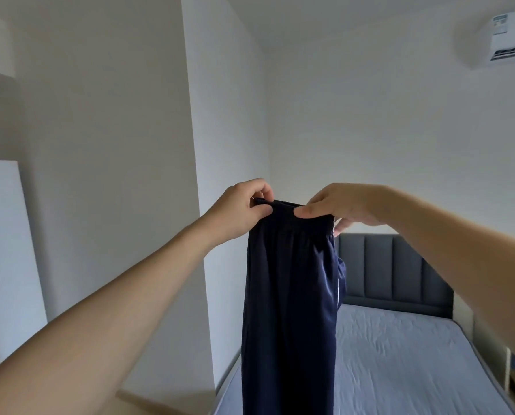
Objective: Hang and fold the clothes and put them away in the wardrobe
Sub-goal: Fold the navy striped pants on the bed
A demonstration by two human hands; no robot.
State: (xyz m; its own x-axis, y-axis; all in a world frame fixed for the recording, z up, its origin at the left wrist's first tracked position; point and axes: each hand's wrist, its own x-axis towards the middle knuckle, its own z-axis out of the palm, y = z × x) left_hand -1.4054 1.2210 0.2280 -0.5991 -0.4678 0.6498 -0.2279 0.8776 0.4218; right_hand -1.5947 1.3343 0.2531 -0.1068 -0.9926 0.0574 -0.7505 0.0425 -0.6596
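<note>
Head view: left hand [238, 209], right hand [340, 208] fingers pinch navy trousers [289, 295] waistband; no legible writing.

Navy trousers [289, 295] with a white side stripe, grey headboard [391, 271], pale blue-grey sheet [400, 363].

No text can be read anywhere. The only printed item is a small sticker label [500, 20] on the front of the wall-mounted air conditioner [511, 37], top right, and its lettering is too small and blurred to make out.
</note>
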